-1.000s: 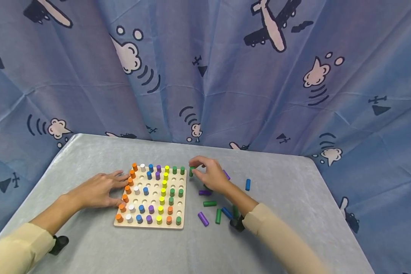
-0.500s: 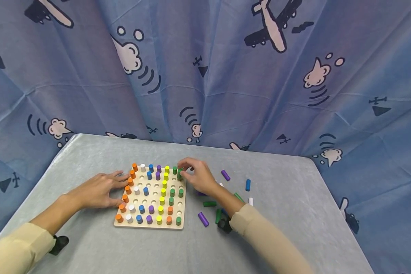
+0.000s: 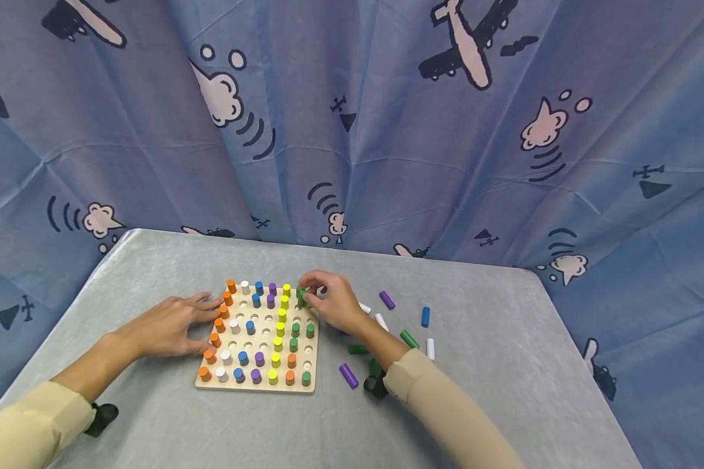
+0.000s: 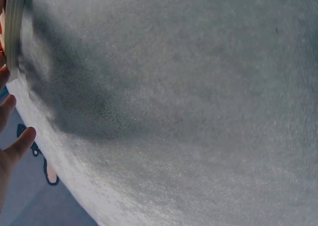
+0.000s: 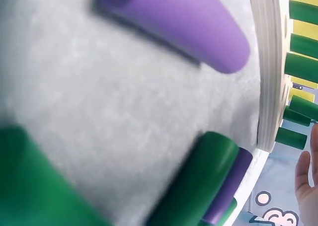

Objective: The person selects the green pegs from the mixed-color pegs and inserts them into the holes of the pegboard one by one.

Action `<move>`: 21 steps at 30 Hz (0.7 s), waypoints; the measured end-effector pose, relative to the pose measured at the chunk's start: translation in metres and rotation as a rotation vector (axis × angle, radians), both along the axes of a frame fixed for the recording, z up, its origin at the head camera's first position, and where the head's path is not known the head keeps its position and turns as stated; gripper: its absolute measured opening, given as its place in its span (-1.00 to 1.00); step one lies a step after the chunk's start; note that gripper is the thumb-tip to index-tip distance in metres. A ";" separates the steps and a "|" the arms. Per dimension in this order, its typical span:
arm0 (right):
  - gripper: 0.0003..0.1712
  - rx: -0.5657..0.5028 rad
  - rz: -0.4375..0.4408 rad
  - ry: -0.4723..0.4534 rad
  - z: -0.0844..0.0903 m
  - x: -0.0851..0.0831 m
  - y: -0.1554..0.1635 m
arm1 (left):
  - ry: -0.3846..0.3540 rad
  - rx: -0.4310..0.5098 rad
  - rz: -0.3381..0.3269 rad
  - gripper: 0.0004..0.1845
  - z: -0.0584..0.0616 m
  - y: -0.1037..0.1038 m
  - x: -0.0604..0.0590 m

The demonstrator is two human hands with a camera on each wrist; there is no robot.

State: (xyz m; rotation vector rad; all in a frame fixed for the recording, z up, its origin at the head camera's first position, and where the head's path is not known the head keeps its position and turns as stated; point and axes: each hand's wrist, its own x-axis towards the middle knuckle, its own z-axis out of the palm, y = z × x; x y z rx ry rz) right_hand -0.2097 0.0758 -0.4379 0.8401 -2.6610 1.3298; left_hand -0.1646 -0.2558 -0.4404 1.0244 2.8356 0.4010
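Observation:
A square wooden peg board (image 3: 256, 385) lies on the table, with upright orange, white, blue, purple, yellow and green pegs and some bare holes. My left hand (image 3: 167, 327) rests against its left side, fingers spread along the orange pegs (image 3: 220, 324). In the left wrist view only a few fingers (image 4: 22, 142) and the board's edge (image 4: 15, 35) show. Thumb and forefinger of my right hand (image 3: 336, 305) pinch a green peg (image 3: 302, 299) over the board's far right part. The right wrist view shows that green peg (image 5: 303, 107) beside standing ones; its lower end is unclear.
Loose pegs lie right of the board, among them a purple peg (image 3: 349, 376), a blue peg (image 3: 425, 316), a white peg (image 3: 430, 349) and a green peg (image 3: 409, 339). My right forearm covers some. A printed blue curtain (image 3: 352, 163) hangs behind the table (image 3: 504, 365).
My right hand has moved left from beside the board to over its far right part, carrying the green peg. The left hand has stayed put.

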 end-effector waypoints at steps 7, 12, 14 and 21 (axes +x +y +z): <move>-0.74 -0.023 0.010 -0.042 -0.004 0.000 -0.003 | -0.001 0.005 -0.002 -0.22 0.000 -0.001 0.000; -0.74 -0.027 0.010 -0.042 -0.007 -0.001 -0.004 | -0.002 0.011 -0.004 -0.21 0.001 0.000 0.000; -0.74 -0.020 0.013 -0.040 -0.008 -0.001 -0.005 | 0.000 0.013 -0.003 -0.21 0.001 0.000 0.000; -0.74 -0.004 0.013 -0.049 -0.006 0.002 -0.006 | -0.002 0.012 -0.004 -0.22 0.000 0.000 0.000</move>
